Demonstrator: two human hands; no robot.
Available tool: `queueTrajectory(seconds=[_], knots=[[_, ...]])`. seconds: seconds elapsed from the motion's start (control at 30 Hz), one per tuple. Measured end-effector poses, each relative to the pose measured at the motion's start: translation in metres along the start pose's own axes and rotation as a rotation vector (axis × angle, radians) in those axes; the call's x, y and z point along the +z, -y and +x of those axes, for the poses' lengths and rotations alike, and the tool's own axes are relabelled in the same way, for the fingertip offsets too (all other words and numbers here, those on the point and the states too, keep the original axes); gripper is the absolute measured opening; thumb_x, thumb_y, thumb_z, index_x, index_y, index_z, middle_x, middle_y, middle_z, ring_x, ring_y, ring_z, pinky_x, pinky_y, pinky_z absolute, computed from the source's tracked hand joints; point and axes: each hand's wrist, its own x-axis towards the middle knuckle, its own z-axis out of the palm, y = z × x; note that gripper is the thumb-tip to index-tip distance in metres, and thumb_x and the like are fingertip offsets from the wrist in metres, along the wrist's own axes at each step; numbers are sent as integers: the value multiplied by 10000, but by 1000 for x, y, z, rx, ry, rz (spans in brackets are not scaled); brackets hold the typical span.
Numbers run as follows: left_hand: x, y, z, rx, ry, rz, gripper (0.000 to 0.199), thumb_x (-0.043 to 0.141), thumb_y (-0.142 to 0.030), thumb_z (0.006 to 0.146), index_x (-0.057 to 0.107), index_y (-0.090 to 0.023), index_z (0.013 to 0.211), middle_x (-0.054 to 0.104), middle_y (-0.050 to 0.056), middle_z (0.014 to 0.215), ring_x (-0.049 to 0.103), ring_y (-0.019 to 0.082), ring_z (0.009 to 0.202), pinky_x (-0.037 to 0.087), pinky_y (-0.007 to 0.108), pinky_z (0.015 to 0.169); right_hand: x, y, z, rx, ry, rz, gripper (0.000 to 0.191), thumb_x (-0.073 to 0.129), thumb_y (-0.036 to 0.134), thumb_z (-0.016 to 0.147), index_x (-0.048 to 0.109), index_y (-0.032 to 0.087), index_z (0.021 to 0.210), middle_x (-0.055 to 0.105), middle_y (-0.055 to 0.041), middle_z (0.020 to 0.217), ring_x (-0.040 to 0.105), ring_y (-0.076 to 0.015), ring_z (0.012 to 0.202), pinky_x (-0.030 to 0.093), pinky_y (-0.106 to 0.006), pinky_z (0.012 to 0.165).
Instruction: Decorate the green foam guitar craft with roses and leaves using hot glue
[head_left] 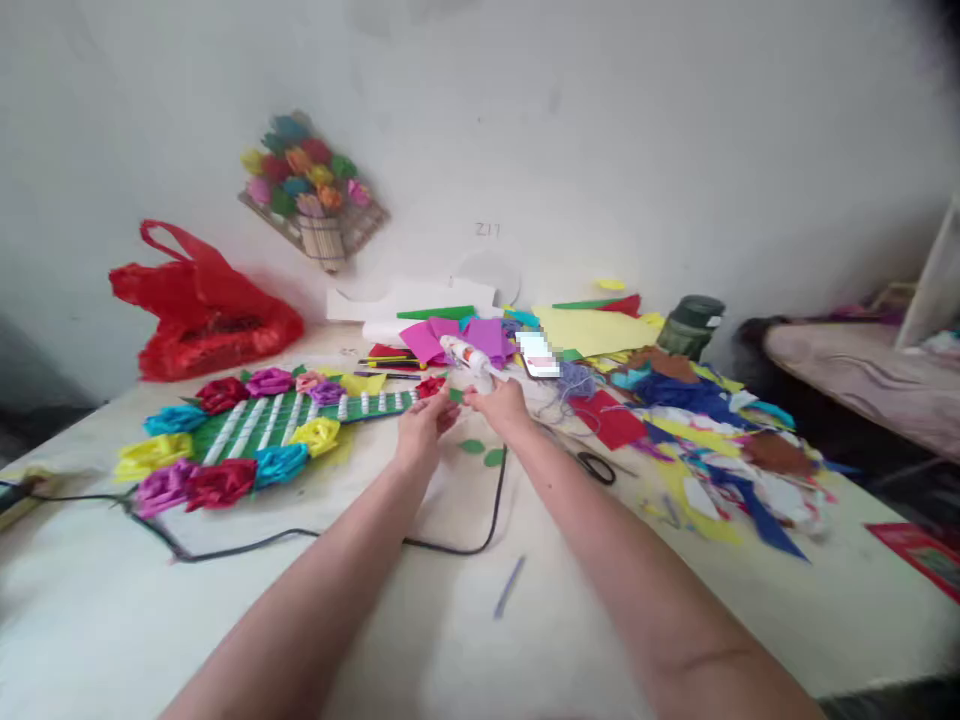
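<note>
I see plain green leaves [472,446], a green panel [251,430] striped in white, its flowers [223,484] red, yellow, blue and purple, a white glue gun [466,355], black cord [442,549], a red bag [172,290] and a pale yellow sheet [592,330].

Bare hands [426,425], bare forearms [360,560]; small spot [550,486] on right.

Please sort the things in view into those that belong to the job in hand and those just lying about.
Seemingly in use:
green piece between left hand and right hand
green leaves
guitar-shaped decoration
likely glue gun

Seemingly just lying about:
red bag
phone
yarn
black-handled scissors
paper scraps
</note>
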Motion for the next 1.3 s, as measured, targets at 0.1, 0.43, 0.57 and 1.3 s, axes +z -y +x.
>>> queueTrajectory(seconds=[0.1,0.43,0.57,1.3], knots=[[0,-2,-2,-73,-8,50,381,789,-377,498,595,-115,697,625,35,584,594,112,516,474,221,549,-4,10,-5,-32,25,-35,174,619,184,607,663,181,776,664,-14,683,604,-156,641,459,-237,580],[-4,-4,2,-124,-16,83,297,772,-299,536,618,-101,696,654,87,622,643,179,602,504,271,591,-14,25,-18,-189,75,-124,268,597,244,687,680,232,941,692,-13,790,612,-167,712,440,-244,649],[-6,-5,4,-94,16,74,288,769,-283,544,631,-98,716,660,78,641,639,164,604,505,273,621,-14,24,-16,-166,79,-112,297,616,231,672,673,231,964,692,-12,786,620,-176,728,454,-256,664],[-14,-6,5,199,310,119,253,732,-342,620,585,-153,702,613,12,699,595,131,691,484,306,720,-12,26,-9,263,91,572,301,746,292,513,565,152,708,631,-24,659,619,-169,587,479,-260,479]])
